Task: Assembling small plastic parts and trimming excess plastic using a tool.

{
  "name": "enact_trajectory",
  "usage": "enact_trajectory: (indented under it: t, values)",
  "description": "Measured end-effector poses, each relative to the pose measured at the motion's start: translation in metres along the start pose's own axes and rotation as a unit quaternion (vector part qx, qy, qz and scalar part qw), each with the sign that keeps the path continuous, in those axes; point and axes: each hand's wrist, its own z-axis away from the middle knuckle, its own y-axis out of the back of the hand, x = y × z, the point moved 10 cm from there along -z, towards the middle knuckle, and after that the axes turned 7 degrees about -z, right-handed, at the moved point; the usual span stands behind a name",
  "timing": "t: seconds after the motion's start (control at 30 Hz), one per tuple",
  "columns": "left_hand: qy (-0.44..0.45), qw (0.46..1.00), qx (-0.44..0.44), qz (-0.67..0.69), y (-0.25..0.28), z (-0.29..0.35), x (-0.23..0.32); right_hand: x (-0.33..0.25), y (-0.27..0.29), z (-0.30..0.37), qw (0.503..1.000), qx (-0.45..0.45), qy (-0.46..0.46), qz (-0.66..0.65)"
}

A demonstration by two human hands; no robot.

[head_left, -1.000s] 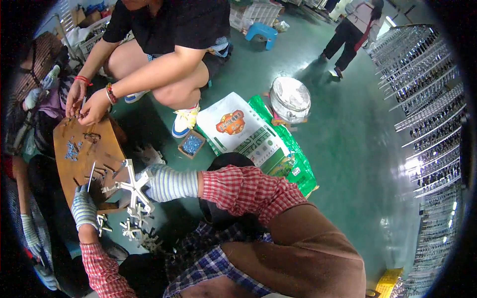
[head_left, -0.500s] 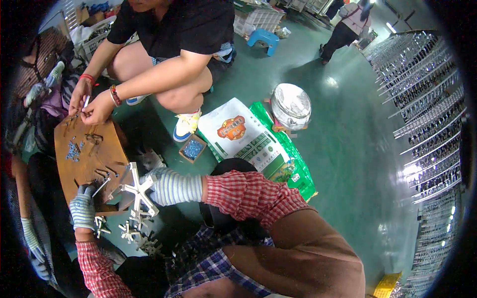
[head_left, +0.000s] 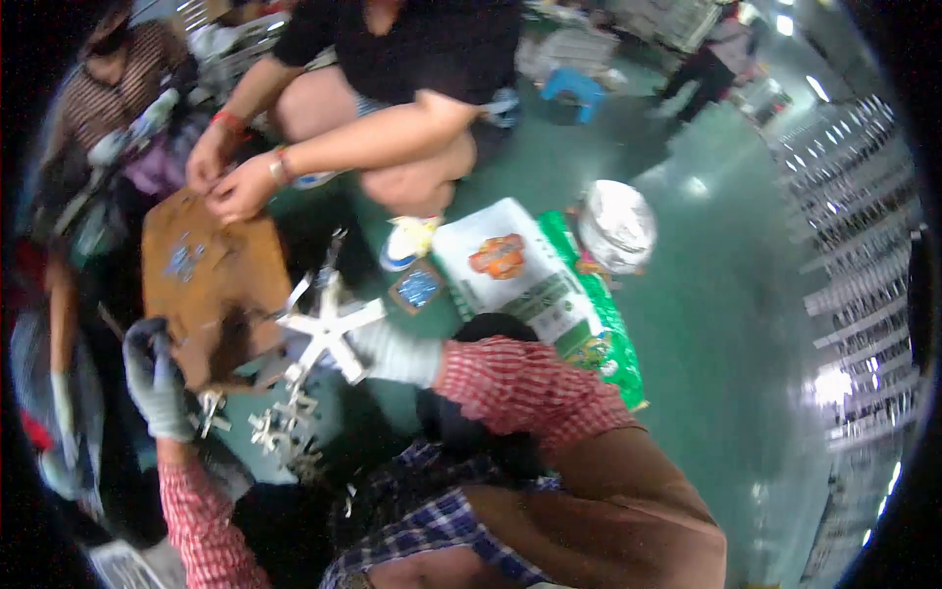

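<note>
My right hand [head_left: 402,355], in a pale striped glove, is closed on a white star-shaped piece [head_left: 328,332] with several flat arms radiating from its middle. The piece hides most of those fingers. My left hand [head_left: 157,388], gloved as well and blurred, is at the near left edge of a brown wooden work surface [head_left: 260,260], apart from the star. A thin dark stick [head_left: 110,319] juts out from its curled fingers. Small blue bits [head_left: 183,260] lie on the wood. Below the star are several smaller whitish branched pieces [head_left: 285,422].
Across the wooden surface a co-worker's hands [head_left: 235,187] work at its far end. A small box of blue parts [head_left: 417,288], a white-and-green sack [head_left: 520,265] and a silvery round container [head_left: 618,226] are on the floor. Racks [head_left: 854,245] of hanging parts line the right.
The whole view has shifted. My left hand has drawn away leftward from the star piece, its stick now pointing up and left. The star has turned to show its arms more face-on.
</note>
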Motion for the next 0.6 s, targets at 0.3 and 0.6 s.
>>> enact_trajectory:
  t: [0.3, 0.6]
  values:
    - [0.289, 0.913, -0.105, 0.267, -0.04, 0.064, 0.052, 0.024, -0.016, 0.005, 0.886, -0.057, -0.171, -0.427]
    - [0.361, 0.826, -0.236, 0.363, -0.071, 0.128, 0.068, 0.052, 0.053, -0.003, 0.953, 0.043, -0.136, -0.269]
